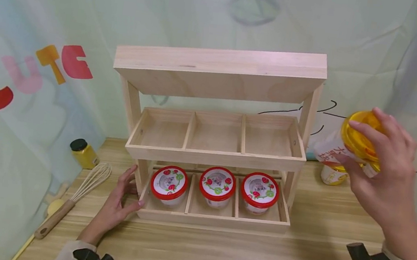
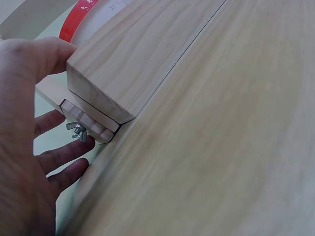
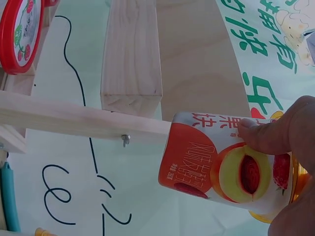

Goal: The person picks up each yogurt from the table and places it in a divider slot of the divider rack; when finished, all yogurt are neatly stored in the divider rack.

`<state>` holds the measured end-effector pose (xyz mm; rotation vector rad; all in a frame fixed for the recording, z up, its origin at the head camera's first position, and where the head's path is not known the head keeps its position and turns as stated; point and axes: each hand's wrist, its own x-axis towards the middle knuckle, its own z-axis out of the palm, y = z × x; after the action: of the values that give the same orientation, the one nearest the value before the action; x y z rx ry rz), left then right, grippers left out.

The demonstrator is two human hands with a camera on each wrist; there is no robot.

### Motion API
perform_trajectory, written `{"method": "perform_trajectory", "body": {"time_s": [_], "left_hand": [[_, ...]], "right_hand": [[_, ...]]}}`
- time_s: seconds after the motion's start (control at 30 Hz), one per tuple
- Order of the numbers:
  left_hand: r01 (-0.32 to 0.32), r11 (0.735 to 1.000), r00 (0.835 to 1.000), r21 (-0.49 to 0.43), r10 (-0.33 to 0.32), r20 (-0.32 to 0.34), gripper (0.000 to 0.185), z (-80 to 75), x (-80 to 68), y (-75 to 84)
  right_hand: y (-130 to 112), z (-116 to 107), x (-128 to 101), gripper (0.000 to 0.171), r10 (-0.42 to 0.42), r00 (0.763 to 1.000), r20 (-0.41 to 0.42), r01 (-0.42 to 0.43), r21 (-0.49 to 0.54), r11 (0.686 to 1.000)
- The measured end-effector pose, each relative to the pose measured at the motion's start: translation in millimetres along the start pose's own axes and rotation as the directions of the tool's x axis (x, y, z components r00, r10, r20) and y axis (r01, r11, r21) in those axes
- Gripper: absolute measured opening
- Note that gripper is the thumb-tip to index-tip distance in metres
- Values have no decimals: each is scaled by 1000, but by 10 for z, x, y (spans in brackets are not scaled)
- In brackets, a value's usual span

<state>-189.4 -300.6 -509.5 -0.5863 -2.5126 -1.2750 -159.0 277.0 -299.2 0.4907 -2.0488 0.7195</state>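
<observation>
A two-tier wooden display rack (image 1: 213, 154) stands on the table, each tier split into three compartments. In its lower tier sit three white tubs (image 1: 218, 184) with red-rimmed lids, one per compartment. My left hand (image 1: 118, 204) grips the rack's lower left corner. In the left wrist view, its thumb lies at the tray's corner and the fingers are near a wing nut (image 2: 78, 131). My right hand (image 1: 387, 168) holds a yellow-lidded yogurt cup (image 3: 221, 162) with a peach picture, tilted in the air right of the rack. The upper tier's compartments hold nothing.
Behind the held cup, another yellow-lidded cup (image 1: 332, 176) stands on the table. At the left lie a whisk (image 1: 74, 200) and a yellow jar with a black lid (image 1: 85, 155). A printed curtain (image 1: 193, 8) hangs behind the rack.
</observation>
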Motion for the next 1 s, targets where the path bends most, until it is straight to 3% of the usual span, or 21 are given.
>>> {"method": "perform_trajectory", "body": {"time_s": [0.27,0.6,0.83,1.0], "left_hand": [[-36,999,999,4,36,-12,104,2,20,-2],[-45,999,999,9,45,-16,103,7,26,-13],[-24,1000,1000,17,24,-9,103,1,16,6],[-31,1000,999,5,31,-12,103,-1,15,21]], "right_hand": [[-120,49,91,47,-3,1000,15,3,23,1000],[-275,175,248,66,-72,997,30,69,92,993],[-399,295,329,64,-64,993,95,53,108,993],[-483,440,408,64,-98,990,97,83,149,985]]}}
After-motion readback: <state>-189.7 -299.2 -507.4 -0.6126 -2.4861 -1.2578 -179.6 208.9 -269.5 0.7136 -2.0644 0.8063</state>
